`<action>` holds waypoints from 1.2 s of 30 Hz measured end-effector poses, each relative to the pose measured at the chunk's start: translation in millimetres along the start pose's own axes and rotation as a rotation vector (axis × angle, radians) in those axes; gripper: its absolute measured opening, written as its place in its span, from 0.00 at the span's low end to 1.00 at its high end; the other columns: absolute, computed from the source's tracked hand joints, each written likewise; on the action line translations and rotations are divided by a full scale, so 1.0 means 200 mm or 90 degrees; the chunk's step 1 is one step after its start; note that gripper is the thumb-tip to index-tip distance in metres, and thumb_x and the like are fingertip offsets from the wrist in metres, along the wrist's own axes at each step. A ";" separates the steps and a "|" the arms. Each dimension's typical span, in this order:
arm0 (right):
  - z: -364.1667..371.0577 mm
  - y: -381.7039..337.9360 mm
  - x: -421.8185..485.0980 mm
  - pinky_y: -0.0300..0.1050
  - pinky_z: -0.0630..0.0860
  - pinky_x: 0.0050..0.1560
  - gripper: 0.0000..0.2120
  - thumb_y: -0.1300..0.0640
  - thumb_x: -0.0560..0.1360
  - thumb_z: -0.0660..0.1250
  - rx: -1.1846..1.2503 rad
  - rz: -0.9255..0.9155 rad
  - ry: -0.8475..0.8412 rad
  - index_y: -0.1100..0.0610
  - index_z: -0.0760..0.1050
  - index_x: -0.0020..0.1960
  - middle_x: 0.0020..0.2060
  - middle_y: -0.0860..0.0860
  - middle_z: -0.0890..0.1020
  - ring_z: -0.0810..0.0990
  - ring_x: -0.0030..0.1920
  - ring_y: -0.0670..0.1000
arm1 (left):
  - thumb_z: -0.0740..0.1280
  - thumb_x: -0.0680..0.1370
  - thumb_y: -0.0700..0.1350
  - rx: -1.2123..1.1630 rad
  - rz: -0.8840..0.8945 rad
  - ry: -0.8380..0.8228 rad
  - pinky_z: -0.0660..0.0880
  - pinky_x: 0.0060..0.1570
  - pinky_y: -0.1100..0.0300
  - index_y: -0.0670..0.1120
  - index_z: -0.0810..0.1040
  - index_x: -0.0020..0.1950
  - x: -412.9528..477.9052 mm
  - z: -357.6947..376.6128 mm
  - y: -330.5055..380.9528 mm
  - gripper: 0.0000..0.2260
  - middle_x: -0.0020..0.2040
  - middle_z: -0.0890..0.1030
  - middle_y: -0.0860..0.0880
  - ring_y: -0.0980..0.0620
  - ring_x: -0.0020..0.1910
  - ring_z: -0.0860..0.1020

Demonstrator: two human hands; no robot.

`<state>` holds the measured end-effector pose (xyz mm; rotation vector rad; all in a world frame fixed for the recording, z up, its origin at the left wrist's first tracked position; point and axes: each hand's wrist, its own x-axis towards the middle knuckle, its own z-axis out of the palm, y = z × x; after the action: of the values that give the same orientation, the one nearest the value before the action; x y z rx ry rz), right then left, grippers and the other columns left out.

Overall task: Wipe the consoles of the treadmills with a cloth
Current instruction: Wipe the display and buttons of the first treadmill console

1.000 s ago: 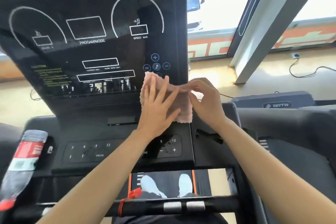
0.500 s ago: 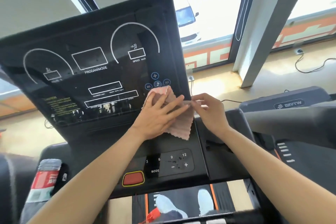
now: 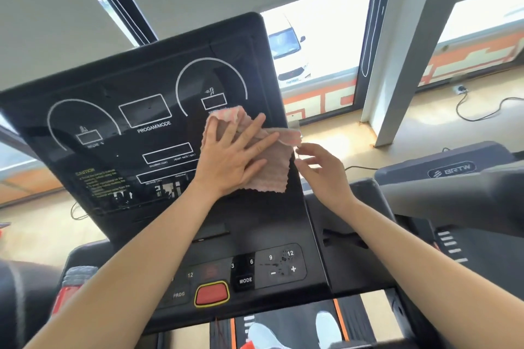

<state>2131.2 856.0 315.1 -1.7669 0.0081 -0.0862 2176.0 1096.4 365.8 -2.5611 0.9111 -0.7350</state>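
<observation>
The black treadmill console [image 3: 127,79] tilts up in front of me, with white dial outlines and a "PROGAM/MODE" label. A pink cloth [image 3: 272,176] lies against its right side, below the speed dial. My left hand [image 3: 229,159] presses flat on the cloth with fingers spread, holding it to the screen. My right hand [image 3: 323,173] hovers just right of the cloth's edge, fingers apart and holding nothing. The cloth's upper right corner [image 3: 292,134] folds over past the console's edge.
Below the screen sit a keypad [image 3: 280,263] and a red stop button [image 3: 212,293]. A bottle [image 3: 71,286] stands in the left holder. Another treadmill [image 3: 450,170] is to the right, beside a grey pillar [image 3: 411,51]. My shoes [image 3: 326,326] show on the belt.
My left hand has slid the cloth up the screen toward the speed dial. My right hand has let go of the cloth's right edge. My view has tilted upward.
</observation>
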 end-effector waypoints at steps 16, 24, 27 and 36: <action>0.06 -0.09 0.04 0.44 0.78 0.64 0.36 0.56 0.78 0.71 -0.032 -0.077 -0.063 0.31 0.60 0.77 0.68 0.38 0.74 0.77 0.64 0.45 | 0.49 0.78 0.77 0.020 -0.227 0.046 0.45 0.74 0.22 0.62 0.49 0.84 0.48 -0.34 -0.36 0.38 0.85 0.51 0.43 0.28 0.81 0.50; 0.07 -0.10 0.04 0.48 0.76 0.69 0.36 0.56 0.78 0.72 -0.043 -0.073 -0.066 0.34 0.59 0.78 0.70 0.34 0.71 0.74 0.71 0.45 | 0.48 0.79 0.75 -0.030 -0.348 0.072 0.57 0.76 0.35 0.62 0.57 0.82 0.62 -0.39 -0.42 0.34 0.85 0.56 0.49 0.37 0.82 0.59; 0.08 -0.11 0.03 0.48 0.77 0.68 0.35 0.55 0.78 0.72 -0.042 -0.068 -0.061 0.35 0.60 0.78 0.70 0.33 0.70 0.74 0.70 0.45 | 0.48 0.80 0.73 -0.013 -0.333 0.073 0.54 0.77 0.33 0.60 0.53 0.84 0.57 -0.37 -0.38 0.34 0.85 0.54 0.48 0.36 0.82 0.57; 0.06 -0.24 0.06 0.53 0.76 0.68 0.33 0.54 0.78 0.72 -0.006 -0.059 -0.029 0.38 0.63 0.78 0.71 0.34 0.72 0.75 0.67 0.40 | 0.54 0.80 0.74 -0.012 -0.444 0.086 0.47 0.75 0.24 0.57 0.54 0.84 0.27 -0.19 -0.21 0.37 0.85 0.55 0.43 0.28 0.81 0.51</action>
<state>2142.1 877.0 360.7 -1.7789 -0.1064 -0.1120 2211.6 1087.1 434.7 -2.8742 0.0178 -1.0867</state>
